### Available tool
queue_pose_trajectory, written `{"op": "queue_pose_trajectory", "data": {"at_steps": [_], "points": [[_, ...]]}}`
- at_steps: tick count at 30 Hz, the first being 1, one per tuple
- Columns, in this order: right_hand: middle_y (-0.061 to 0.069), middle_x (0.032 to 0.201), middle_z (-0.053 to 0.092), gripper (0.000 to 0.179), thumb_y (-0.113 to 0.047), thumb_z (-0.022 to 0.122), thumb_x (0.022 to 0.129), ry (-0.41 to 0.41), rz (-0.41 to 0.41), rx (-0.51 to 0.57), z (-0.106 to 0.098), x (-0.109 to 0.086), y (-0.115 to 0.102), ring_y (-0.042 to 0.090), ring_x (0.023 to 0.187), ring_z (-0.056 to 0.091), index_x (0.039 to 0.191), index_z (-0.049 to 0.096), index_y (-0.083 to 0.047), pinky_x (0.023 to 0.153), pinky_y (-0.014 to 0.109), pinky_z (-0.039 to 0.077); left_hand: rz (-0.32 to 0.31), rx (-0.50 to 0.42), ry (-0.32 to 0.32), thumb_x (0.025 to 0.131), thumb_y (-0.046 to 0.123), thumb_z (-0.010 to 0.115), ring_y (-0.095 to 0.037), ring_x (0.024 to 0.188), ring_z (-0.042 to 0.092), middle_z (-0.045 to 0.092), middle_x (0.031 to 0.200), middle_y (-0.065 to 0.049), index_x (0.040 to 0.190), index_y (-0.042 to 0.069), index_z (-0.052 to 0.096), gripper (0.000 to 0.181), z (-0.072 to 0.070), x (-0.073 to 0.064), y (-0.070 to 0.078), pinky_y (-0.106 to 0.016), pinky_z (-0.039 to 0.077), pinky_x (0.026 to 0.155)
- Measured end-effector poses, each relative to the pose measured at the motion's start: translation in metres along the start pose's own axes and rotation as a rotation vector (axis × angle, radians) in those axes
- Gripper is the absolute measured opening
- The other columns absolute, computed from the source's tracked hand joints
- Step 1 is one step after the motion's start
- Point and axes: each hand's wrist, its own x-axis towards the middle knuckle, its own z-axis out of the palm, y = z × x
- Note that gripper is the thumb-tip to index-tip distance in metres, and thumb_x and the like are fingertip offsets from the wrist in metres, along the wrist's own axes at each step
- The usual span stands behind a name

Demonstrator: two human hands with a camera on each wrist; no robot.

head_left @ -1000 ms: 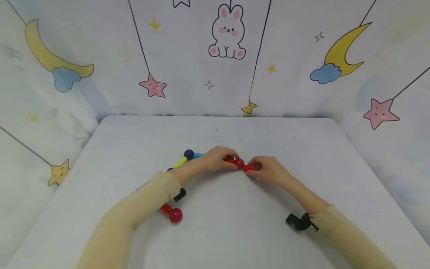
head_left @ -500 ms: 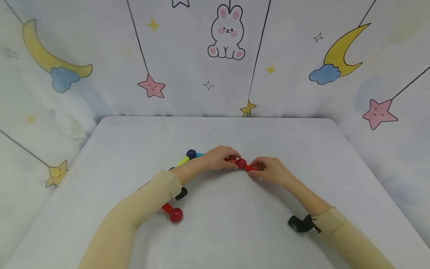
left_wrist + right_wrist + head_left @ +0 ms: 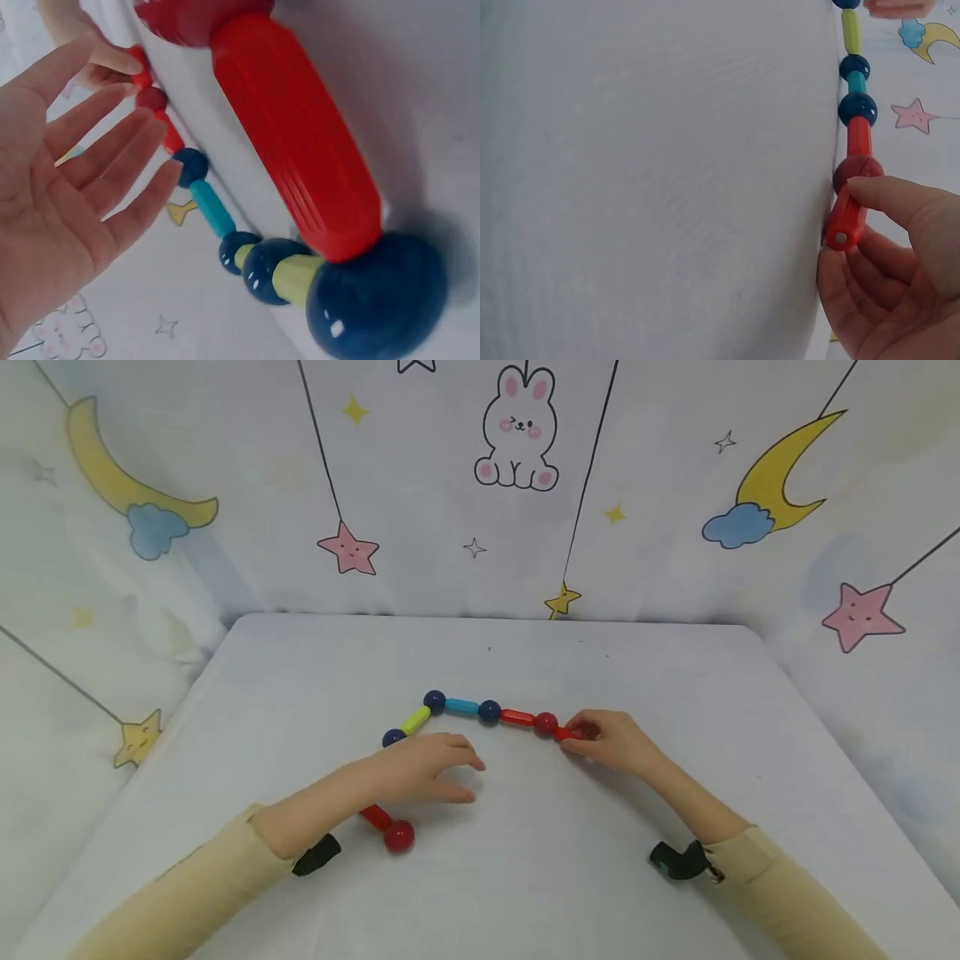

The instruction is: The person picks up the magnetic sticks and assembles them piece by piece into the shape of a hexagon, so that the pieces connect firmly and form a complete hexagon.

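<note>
A chain of magnetic rods and balls lies on the white table, bent like an open ring. At its right end my right hand [image 3: 611,742] pinches a red rod [image 3: 846,219], whose bare end shows a small metal disc in the right wrist view. That rod meets a red ball [image 3: 546,723], followed leftward by another red rod [image 3: 517,717], a dark blue ball [image 3: 490,712] and a light blue rod [image 3: 461,706]. My left hand [image 3: 423,768] hovers over the chain's left side with fingers spread, holding nothing. It hides part of the chain there.
At the chain's near end a red rod [image 3: 376,817] joins a red ball [image 3: 399,836]. Black wrist cameras [image 3: 678,860] sit under both cuffs. A cloth wall [image 3: 420,485] with printed moons, stars and a rabbit rises behind the table [image 3: 637,668].
My left hand has let go of the red rod beside the red ball and moved left and toward me, its fingers now spread. The right hand keeps its pinch, almost unmoved.
</note>
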Motion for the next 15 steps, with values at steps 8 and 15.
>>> {"op": "queue_pose_trajectory", "data": {"at_steps": [8, 15], "points": [[-0.002, 0.086, 0.062, 0.023, -0.022, 0.073, 0.088, -0.002, -0.011, 0.025, 0.001, 0.000, -0.001, 0.020, 0.086, 0.055, 0.107, 0.069, -0.010, 0.071, 0.032, 0.050, -0.132, -0.026, -0.122, 0.080, 0.042, 0.079, -0.010, 0.100, 0.056, 0.060, 0.117, 0.008, 0.122, 0.020, 0.066, 0.049, -0.001, -0.076, 0.012, -0.034, 0.050, 0.085], [-0.002, 0.084, 0.061, 0.026, -0.021, 0.073, 0.088, -0.017, -0.025, 0.040, 0.002, -0.004, -0.003, 0.018, 0.081, 0.058, 0.110, 0.068, -0.008, 0.065, 0.029, 0.051, -0.075, -0.066, 0.072, 0.088, 0.027, 0.074, -0.008, 0.102, 0.055, 0.061, 0.112, 0.012, 0.120, 0.018, 0.067, 0.034, 0.023, -0.105, -0.003, -0.032, 0.050, 0.086]]}}
